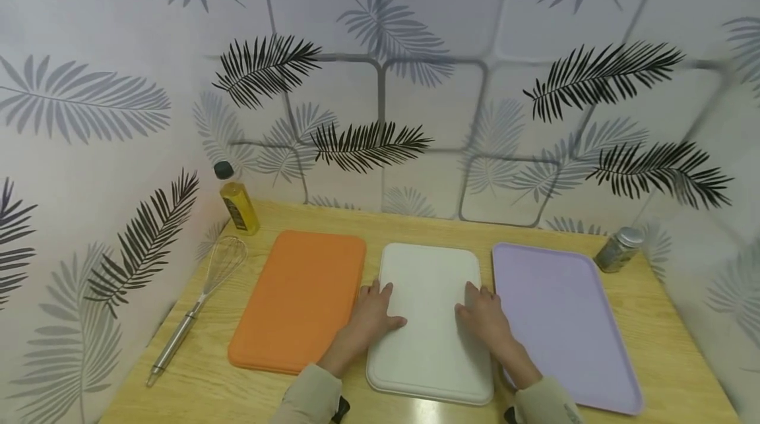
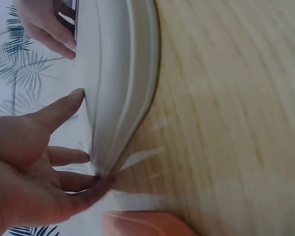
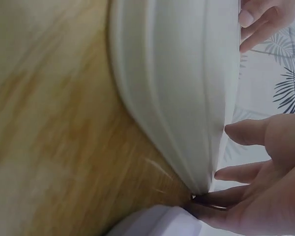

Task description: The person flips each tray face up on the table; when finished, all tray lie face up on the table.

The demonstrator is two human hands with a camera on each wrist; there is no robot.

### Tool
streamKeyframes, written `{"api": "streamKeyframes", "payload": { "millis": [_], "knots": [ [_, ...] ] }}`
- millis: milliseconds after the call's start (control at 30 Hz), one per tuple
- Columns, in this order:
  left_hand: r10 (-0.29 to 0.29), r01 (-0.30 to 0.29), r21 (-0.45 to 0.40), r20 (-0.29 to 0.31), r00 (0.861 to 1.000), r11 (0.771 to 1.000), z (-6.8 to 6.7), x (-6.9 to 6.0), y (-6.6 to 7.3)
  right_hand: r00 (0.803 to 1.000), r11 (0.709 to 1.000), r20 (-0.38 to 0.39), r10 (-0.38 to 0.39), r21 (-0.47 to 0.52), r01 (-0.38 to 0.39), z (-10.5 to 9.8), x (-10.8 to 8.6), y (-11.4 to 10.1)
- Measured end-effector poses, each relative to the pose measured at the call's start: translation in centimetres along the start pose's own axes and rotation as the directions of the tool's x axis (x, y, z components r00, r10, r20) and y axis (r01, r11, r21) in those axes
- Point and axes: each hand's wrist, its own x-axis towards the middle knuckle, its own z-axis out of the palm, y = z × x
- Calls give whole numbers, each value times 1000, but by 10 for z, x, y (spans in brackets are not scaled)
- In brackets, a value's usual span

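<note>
A white rectangular tray (image 1: pixel 429 318) with rounded corners and a stepped rim lies flat on the wooden table. My left hand (image 1: pixel 369 315) holds its left edge, thumb on the top face and the outer fingers at the rim. At the opposite long edge, my right hand (image 1: pixel 485 320) grips the tray in the same way. The left wrist view shows the white tray's side (image 2: pixel 115 73) and left fingertips touching it. In the right wrist view, fingers of the right hand (image 3: pixel 255 182) meet the rim; their undersides are partly hidden.
An orange tray (image 1: pixel 303 299) lies left of the white one, a purple tray (image 1: pixel 561 325) close on its right. A whisk (image 1: pixel 196 312) and a yellow bottle with a dark cap (image 1: pixel 237 203) are far left. A small jar (image 1: pixel 619 249) stands back right, near the patterned wall (image 1: pixel 427 101).
</note>
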Motion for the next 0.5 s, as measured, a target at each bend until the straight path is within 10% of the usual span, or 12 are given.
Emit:
{"api": "streamKeyframes", "payload": {
  "millis": [200, 500],
  "knots": [
    [-4, 4, -10, -3, 1000, 1000, 1, 2, -5, 981, 994, -161, -112, -19, 111, 6, 3, -3],
    [18, -18, -21, 31, 999, 1000, 3, 4, -8, 984, 956, -68, 166, 256, -144, -5, -1, -8]
  ]
}}
